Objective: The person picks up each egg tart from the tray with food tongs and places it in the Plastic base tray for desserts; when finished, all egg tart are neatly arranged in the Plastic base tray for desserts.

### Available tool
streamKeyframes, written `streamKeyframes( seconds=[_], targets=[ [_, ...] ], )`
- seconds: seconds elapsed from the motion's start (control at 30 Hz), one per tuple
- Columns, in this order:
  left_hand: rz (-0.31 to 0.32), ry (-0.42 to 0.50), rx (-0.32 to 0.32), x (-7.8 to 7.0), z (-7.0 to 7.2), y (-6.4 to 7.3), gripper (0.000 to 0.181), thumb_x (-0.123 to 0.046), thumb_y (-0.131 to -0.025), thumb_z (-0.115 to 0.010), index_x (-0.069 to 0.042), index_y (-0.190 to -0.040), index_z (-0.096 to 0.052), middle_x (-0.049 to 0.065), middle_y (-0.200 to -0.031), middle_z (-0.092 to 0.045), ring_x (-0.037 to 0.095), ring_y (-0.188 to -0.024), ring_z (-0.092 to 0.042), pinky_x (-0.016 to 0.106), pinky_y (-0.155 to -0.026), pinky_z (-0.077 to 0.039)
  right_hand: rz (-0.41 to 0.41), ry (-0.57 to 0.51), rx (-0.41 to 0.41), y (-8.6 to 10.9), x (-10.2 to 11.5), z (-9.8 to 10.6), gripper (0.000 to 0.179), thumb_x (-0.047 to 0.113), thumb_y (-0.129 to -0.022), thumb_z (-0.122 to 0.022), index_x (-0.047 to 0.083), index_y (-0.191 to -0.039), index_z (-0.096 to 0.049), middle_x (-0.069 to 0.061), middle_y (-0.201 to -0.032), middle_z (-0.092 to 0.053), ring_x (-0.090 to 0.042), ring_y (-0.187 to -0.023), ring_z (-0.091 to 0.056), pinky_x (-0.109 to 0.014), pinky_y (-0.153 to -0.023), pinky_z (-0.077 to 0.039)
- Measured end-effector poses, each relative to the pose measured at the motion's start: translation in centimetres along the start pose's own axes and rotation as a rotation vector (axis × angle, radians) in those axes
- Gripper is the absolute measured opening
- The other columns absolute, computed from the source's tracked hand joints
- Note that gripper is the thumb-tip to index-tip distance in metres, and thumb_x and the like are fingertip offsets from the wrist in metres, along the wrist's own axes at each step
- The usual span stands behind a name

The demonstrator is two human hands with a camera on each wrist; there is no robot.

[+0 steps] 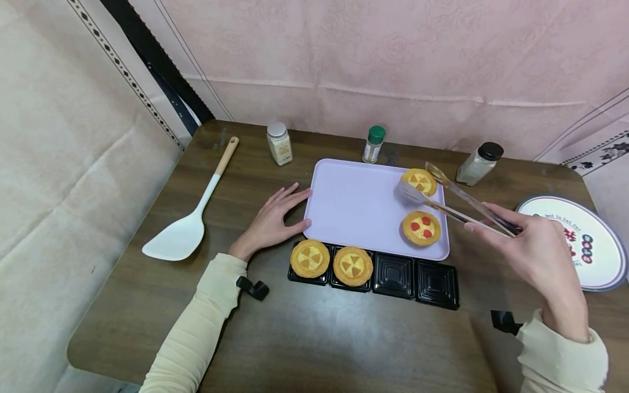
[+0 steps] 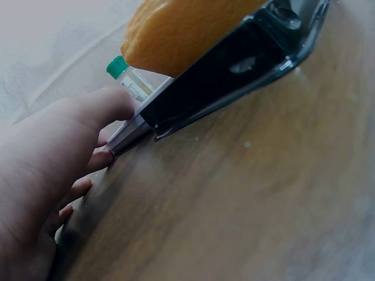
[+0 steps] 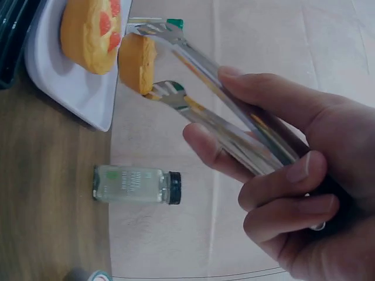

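My right hand (image 1: 538,251) holds a pair of metal tongs (image 3: 205,71). Their tips are spread to either side of a small yellow tart (image 1: 423,178) at the far right corner of a lilac tray (image 1: 358,202). Nearer on the tray sits a tart with red pieces (image 1: 421,228). With fingers extended, my left hand (image 1: 272,218) touches the tray's left edge; the left wrist view shows its thumb at the rim. Along the tray's near side runs a black four-well holder (image 1: 393,274), with a wedge-topped tart (image 1: 310,258) and another such tart (image 1: 352,266) in its two left wells.
A white spatula (image 1: 179,237) with a wooden handle lies at the left. Behind the tray stand a grey-lidded jar (image 1: 280,144), a green-capped bottle (image 1: 373,144) and a black-capped bottle (image 1: 478,165). An oval white plate (image 1: 601,245) with printed figures lies beyond my right hand.
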State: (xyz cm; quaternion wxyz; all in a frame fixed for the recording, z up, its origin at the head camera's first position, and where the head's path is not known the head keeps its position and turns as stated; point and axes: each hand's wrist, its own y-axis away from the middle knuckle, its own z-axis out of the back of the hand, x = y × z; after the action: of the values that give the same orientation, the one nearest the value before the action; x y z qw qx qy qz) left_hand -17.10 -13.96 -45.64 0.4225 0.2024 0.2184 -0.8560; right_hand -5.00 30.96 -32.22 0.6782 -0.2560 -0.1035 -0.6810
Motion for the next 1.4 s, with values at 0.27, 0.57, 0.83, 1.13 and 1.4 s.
streamKeyframes(
  seconds=[0.27, 0.57, 0.83, 1.13, 1.4],
  targets=[
    [-0.012, 0.009, 0.010, -0.3, -0.3, -0.3, 0.069, -0.052, -0.093, -0.060, -0.022, -0.152, -0.040, -0.005, -0.151, -0.041, 0.020, -0.146, -0.021, 0.043, -0.118, -0.009, 0.256, -0.083, -0.166, 2.1, 0.5, 1.7, 0.054, 0.013, -0.067, -0.091, 0.018, -0.118, -0.074, 0.017, -0.060, -0.061, 0.003, -0.043, -0.026, -0.019, -0.044, -0.021],
    [-0.017, 0.008, -0.004, -0.4, 0.1, -0.6, 0.069, -0.049, -0.092, -0.063, -0.020, -0.151, -0.041, -0.004, -0.151, -0.042, 0.020, -0.146, -0.021, 0.043, -0.119, -0.008, 0.395, -0.160, -0.008, 6.7, -0.5, 3.3, 0.062, 0.001, -0.062, -0.090, 0.004, -0.121, -0.071, 0.009, -0.093, -0.074, 0.010, -0.045, -0.026, -0.007, -0.038, -0.020],
    [0.004, 0.018, -0.003, -0.3, 0.4, -0.3, 0.069, -0.049, -0.092, -0.062, -0.021, -0.151, -0.041, -0.005, -0.152, -0.040, 0.020, -0.146, -0.021, 0.043, -0.118, -0.009, 0.483, -0.203, 0.086, 8.8, -1.9, 1.8, 0.062, 0.002, -0.060, -0.090, 0.001, -0.119, -0.070, -0.001, -0.095, -0.075, 0.011, -0.055, -0.041, -0.006, -0.047, -0.031],
    [-0.004, 0.015, 0.001, -0.1, 0.2, -0.3, 0.068, -0.047, -0.093, -0.062, -0.020, -0.151, -0.040, -0.004, -0.152, -0.040, 0.021, -0.146, -0.020, 0.044, -0.118, -0.009, 0.430, -0.142, 0.163, 9.3, -2.7, 0.9, 0.068, 0.000, -0.059, -0.090, 0.010, -0.124, -0.070, 0.023, -0.072, -0.050, 0.012, -0.053, -0.024, -0.007, -0.045, -0.025],
    [-0.006, 0.016, 0.004, -0.1, 0.1, -0.3, 0.069, -0.048, -0.093, -0.063, -0.020, -0.151, -0.040, -0.005, -0.152, -0.039, 0.020, -0.146, -0.020, 0.044, -0.118, -0.009, 0.431, -0.128, 0.162, 9.5, -3.0, 0.5, 0.070, 0.003, -0.058, -0.091, 0.011, -0.124, -0.070, 0.025, -0.065, -0.029, 0.013, -0.053, -0.023, -0.008, -0.049, -0.028]
  ],
)
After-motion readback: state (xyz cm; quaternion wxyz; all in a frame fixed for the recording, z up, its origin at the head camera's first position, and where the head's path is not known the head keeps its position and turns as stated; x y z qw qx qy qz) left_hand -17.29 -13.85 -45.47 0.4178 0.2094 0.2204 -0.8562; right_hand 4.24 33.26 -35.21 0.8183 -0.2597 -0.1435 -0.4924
